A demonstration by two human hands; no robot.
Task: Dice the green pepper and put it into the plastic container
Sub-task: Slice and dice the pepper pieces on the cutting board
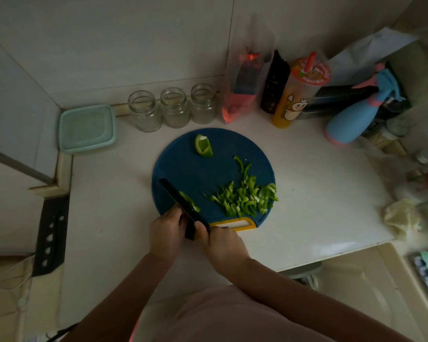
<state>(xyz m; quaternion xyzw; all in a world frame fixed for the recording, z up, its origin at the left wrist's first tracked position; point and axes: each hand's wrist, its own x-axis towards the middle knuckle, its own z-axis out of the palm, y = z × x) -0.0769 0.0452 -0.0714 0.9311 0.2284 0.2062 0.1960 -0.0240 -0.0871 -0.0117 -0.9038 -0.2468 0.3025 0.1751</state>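
Note:
A round blue cutting board (190, 169) with a yellow handle lies on the white counter. My right hand (224, 243) grips a black knife (176, 196) whose blade lies over a green pepper piece (189, 202) at the board's near left. My left hand (164, 230) sits just left of the blade with its fingertips at that piece, which is largely hidden by the blade. A pile of cut pepper strips (247, 197) covers the board's near right. One uncut pepper chunk (203, 145) rests at the far edge. The plastic container (87, 128), pale teal with its lid on, stands at the far left.
Three glass jars (174, 109) line the wall behind the board. A clear bag, a dark bottle, a drink cup (298, 92) and a blue spray bottle (353, 114) crowd the far right. A crumpled cloth (402, 219) lies at the right counter edge.

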